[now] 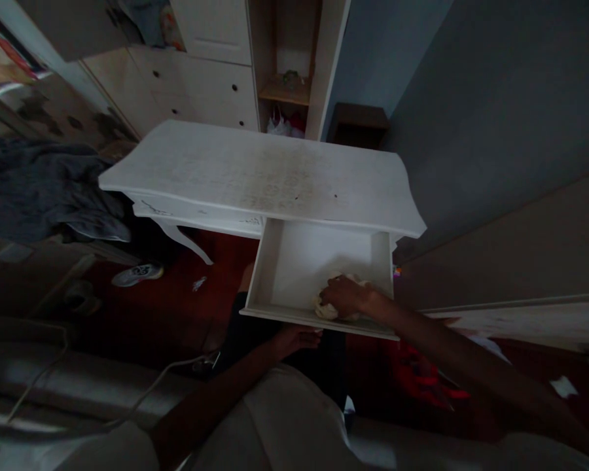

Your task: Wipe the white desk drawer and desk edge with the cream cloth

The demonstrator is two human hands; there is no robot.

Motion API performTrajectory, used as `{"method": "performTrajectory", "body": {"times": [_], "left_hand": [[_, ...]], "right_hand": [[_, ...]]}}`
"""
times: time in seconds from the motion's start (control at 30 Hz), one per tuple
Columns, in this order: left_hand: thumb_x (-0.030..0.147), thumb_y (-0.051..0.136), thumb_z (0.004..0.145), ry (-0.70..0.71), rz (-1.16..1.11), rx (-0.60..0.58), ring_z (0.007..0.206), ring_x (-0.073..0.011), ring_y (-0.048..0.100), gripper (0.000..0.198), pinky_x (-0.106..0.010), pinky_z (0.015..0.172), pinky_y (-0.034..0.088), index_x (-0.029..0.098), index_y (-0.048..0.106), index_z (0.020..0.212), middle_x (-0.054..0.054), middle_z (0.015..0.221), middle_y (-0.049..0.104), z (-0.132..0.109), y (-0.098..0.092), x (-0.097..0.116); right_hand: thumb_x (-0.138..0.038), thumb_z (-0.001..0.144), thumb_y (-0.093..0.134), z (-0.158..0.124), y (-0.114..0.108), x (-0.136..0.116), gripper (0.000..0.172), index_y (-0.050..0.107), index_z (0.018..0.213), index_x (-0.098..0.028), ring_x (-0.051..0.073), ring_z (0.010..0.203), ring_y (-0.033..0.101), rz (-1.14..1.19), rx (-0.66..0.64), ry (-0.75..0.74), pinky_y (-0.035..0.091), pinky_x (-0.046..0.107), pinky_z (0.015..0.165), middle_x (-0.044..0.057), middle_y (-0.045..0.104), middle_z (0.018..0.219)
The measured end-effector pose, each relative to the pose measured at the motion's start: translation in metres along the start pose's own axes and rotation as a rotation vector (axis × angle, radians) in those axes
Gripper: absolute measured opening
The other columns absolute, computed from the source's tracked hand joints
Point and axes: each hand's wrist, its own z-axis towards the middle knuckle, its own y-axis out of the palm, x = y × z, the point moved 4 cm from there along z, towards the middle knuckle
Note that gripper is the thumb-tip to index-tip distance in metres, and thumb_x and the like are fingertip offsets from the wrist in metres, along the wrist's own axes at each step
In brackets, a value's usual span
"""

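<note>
A white desk (196,160) with a dark smudged stain on its top has its right drawer (294,255) pulled out toward me. Inside that drawer, near its front right corner, my right hand (346,294) is closed on a crumpled pale yellowish cloth (326,309), pressing it against the drawer floor. My left hand (297,339) is just below the drawer's front edge, over my lap, with its fingers loosely stretched to the right and nothing seen in them. Whether it touches the drawer front I cannot tell.
Behind the desk stands a pale cabinet (201,82) with drawers and open shelves. Dark clothing (44,186) is heaped at the left. A shoe (137,275) lies on the reddish floor. A red item (417,373) lies at the right, and a cable (152,386) runs at lower left.
</note>
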Motion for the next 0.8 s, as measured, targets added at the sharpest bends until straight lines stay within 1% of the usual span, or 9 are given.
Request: {"method": "performTrajectory", "body": {"times": [0.07, 0.13, 0.23, 0.3, 0.37, 0.43, 0.53, 0.67, 0.8], "left_hand": [[0.015, 0.071, 0.076, -0.016, 0.034, -0.013, 0.074, -0.0188, 0.070, 0.012, -0.038, 0.088, 0.049, 0.009, 0.073, 0.086, -0.011, 0.088, 0.076, 0.000, -0.001, 0.000], [0.018, 0.070, 0.077, -0.018, 0.069, -0.028, 0.076, -0.0191, 0.070, 0.014, -0.037, 0.087, 0.050, 0.010, 0.074, 0.088, -0.011, 0.092, 0.076, -0.001, -0.002, 0.001], [0.020, 0.070, 0.077, -0.015, 0.097, -0.049, 0.078, -0.0189, 0.070, 0.017, -0.036, 0.085, 0.051, 0.011, 0.074, 0.090, -0.011, 0.096, 0.076, -0.004, -0.001, 0.003], [0.021, 0.072, 0.075, -0.026, 0.095, -0.062, 0.077, -0.0182, 0.069, 0.018, -0.036, 0.084, 0.051, 0.011, 0.074, 0.090, -0.011, 0.095, 0.076, -0.005, -0.001, 0.003], [0.023, 0.074, 0.074, -0.035, 0.088, -0.080, 0.077, -0.0179, 0.069, 0.019, -0.036, 0.084, 0.051, 0.012, 0.074, 0.090, -0.010, 0.094, 0.075, -0.004, -0.001, 0.003], [0.024, 0.075, 0.073, -0.039, 0.090, -0.093, 0.077, -0.0181, 0.069, 0.021, -0.036, 0.084, 0.051, 0.012, 0.074, 0.090, -0.010, 0.094, 0.075, -0.002, -0.002, 0.002], [0.025, 0.076, 0.071, -0.046, 0.086, -0.097, 0.078, -0.0181, 0.069, 0.022, -0.035, 0.083, 0.051, 0.012, 0.074, 0.090, -0.010, 0.094, 0.075, 0.003, -0.005, -0.001], [0.026, 0.078, 0.069, -0.052, 0.065, -0.102, 0.078, -0.0186, 0.069, 0.023, -0.036, 0.084, 0.051, 0.012, 0.074, 0.087, -0.010, 0.094, 0.075, 0.008, -0.009, -0.005], [0.026, 0.080, 0.068, -0.059, 0.051, -0.122, 0.078, -0.0198, 0.069, 0.024, -0.038, 0.087, 0.050, 0.012, 0.074, 0.087, -0.011, 0.092, 0.075, 0.011, -0.011, -0.006]], "right_hand": [[-0.023, 0.072, 0.071, -0.012, 0.007, 0.011, 0.049, 0.069, 0.120, -0.026, 0.031, 0.106, 0.065, 0.043, -0.029, 0.064, 0.050, 0.038, 0.084, 0.010, 0.074, 0.110], [-0.023, 0.071, 0.069, -0.022, 0.013, 0.021, 0.050, 0.068, 0.121, -0.026, 0.030, 0.104, 0.066, 0.083, -0.005, 0.129, 0.050, 0.036, 0.083, 0.010, 0.074, 0.108], [-0.019, 0.074, 0.063, -0.032, 0.021, 0.030, 0.052, 0.065, 0.126, -0.024, 0.029, 0.102, 0.066, 0.108, 0.092, 0.230, 0.050, 0.036, 0.083, 0.011, 0.073, 0.107], [-0.018, 0.076, 0.062, -0.036, 0.025, 0.035, 0.056, 0.060, 0.131, -0.021, 0.031, 0.106, 0.064, 0.102, 0.163, 0.311, 0.049, 0.039, 0.088, 0.014, 0.071, 0.114], [-0.021, 0.078, 0.061, -0.038, 0.028, 0.039, 0.056, 0.056, 0.134, -0.019, 0.032, 0.109, 0.062, 0.103, 0.223, 0.427, 0.047, 0.041, 0.091, 0.016, 0.067, 0.120], [-0.027, 0.082, 0.059, -0.039, 0.029, 0.043, 0.054, 0.053, 0.136, -0.020, 0.032, 0.110, 0.060, 0.120, 0.256, 0.570, 0.048, 0.040, 0.088, 0.016, 0.064, 0.123], [-0.037, 0.088, 0.052, -0.039, 0.028, 0.049, 0.054, 0.047, 0.140, -0.022, 0.032, 0.110, 0.059, 0.170, 0.293, 0.755, 0.050, 0.038, 0.082, 0.015, 0.061, 0.128], [-0.038, 0.090, 0.050, -0.030, 0.020, 0.062, 0.055, 0.043, 0.143, -0.025, 0.028, 0.115, 0.056, 0.229, 0.391, 0.863, 0.049, 0.036, 0.084, 0.012, 0.053, 0.139], [-0.039, 0.089, 0.053, -0.013, 0.005, 0.083, 0.055, 0.046, 0.141, -0.023, 0.028, 0.114, 0.056, 0.238, 0.521, 0.987, 0.048, 0.035, 0.087, 0.012, 0.057, 0.135]]}}
